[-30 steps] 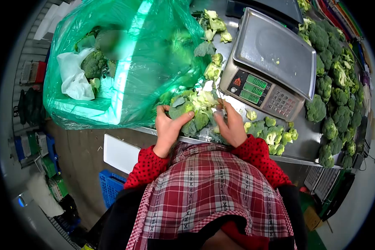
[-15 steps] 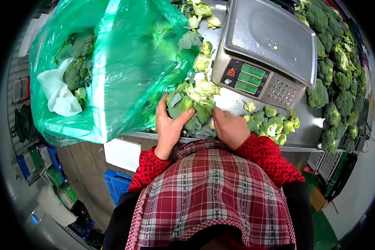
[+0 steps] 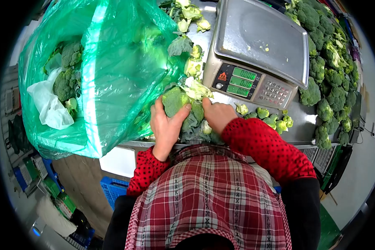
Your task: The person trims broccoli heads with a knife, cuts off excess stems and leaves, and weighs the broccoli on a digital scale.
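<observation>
Head view. Broccoli head (image 3: pixel 174 101): above the counter's near edge, between the green bag (image 3: pixel 125 79) and the scale (image 3: pixel 264 46). Left hand (image 3: pixel 166 127): grips its left side, thumb pressed on the near face, the other fingers curled around the outer side. Right hand (image 3: pixel 219 116): at its right side, index finger pointing at the stalk, remaining fingers folded under; whether they pinch anything, cannot tell. Loose florets (image 3: pixel 271 120) lie below the scale, broccoli pile (image 3: pixel 334 77) to its right.
</observation>
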